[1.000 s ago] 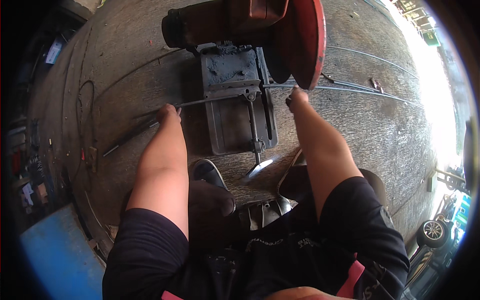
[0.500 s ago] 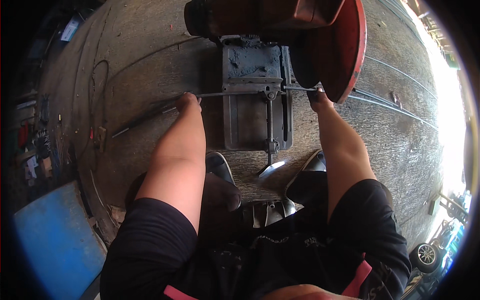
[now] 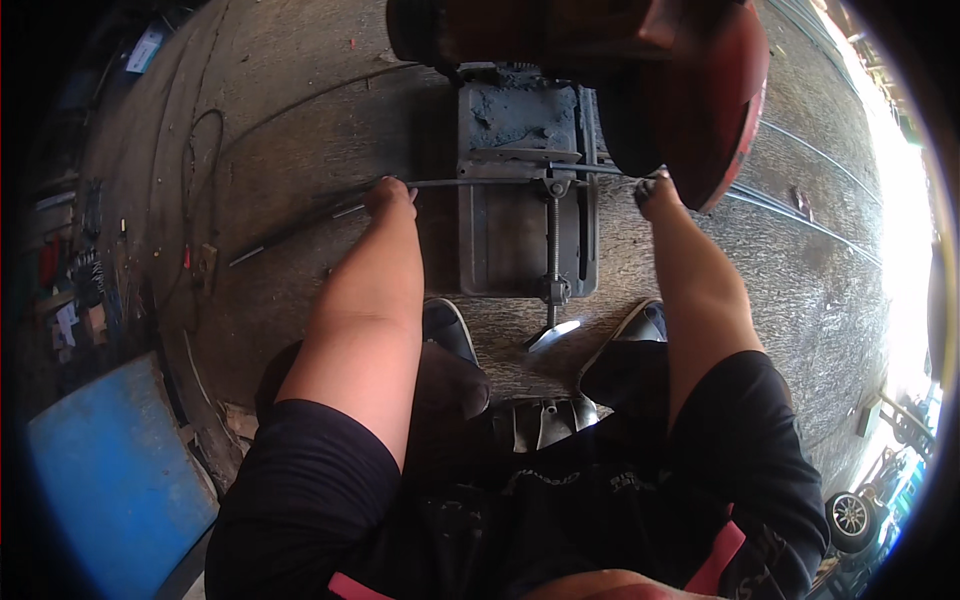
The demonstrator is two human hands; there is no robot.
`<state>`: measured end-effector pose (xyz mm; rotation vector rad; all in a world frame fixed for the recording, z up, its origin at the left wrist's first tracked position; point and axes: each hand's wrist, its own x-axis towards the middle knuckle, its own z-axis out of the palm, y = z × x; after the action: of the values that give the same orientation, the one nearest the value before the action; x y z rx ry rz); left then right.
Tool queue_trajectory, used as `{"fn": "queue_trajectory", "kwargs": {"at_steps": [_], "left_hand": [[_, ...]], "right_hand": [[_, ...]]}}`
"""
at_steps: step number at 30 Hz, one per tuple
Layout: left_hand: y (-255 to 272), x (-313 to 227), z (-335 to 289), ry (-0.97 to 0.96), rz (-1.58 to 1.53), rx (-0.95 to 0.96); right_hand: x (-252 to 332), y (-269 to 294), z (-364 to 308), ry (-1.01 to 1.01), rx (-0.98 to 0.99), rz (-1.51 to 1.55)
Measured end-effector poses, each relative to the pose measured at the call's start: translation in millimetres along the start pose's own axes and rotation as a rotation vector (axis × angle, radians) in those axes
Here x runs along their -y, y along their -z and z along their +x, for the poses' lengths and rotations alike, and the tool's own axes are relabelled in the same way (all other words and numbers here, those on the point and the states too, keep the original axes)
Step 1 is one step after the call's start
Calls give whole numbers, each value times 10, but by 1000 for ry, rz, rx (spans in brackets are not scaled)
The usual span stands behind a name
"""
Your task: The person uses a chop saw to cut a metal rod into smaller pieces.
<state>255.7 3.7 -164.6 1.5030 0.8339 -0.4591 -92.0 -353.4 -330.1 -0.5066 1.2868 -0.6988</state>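
My left hand [image 3: 390, 196] is closed around a thin metal rod [image 3: 450, 183], left of a cut-off saw's base [image 3: 525, 240]. That rod runs to the clamp jaw [image 3: 556, 187] on the base. My right hand [image 3: 656, 193] is closed on a metal rod [image 3: 605, 170] at the other side, close beside the saw's red round guard [image 3: 740, 130]. This rod's inner end lies just behind the jaw. The clamp's threaded screw [image 3: 555, 235] points toward me. Above it all hangs the dark red saw body [image 3: 560, 35]; any cutting disc is hidden.
Long thin rods [image 3: 800, 212] lie on the worn floor to the right. A cable [image 3: 300, 105] curves across the far left. A blue panel [image 3: 115, 480] stands at lower left, with clutter [image 3: 75, 300] beyond. My shoes [image 3: 450, 325] flank the clamp handle [image 3: 552, 335].
The whole view has shifted slightly, so things sit a little farther right. The right rod's inner end has slid left to the clamp jaw. Both hands keep their hold.
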Motion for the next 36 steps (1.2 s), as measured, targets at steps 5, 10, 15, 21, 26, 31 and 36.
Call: {"fn": "queue_trajectory", "kwargs": {"at_steps": [5,10,15,21,26,31,36], "left_hand": [[21,-18,-49,-8,11,-50],[-30,12,-46,13,29,-53],[-52,74,-18,65,-9,-95],[20,14,-8,176,-180,-78],[82,57,7,138,-120,-19],[174,118,114,99,-90,83],[202,155,194,123,-135,108]], "right_hand": [[157,2,39,-10,-154,-555],[101,-393,-742,-53,22,-635],[7,-478,-1306,-286,179,-225],[354,-259,-722,-253,-150,89],[354,-123,-248,-178,-179,-102],[209,-300,-541,-128,37,-304],[-385,-442,-493,-218,233,-175]]}}
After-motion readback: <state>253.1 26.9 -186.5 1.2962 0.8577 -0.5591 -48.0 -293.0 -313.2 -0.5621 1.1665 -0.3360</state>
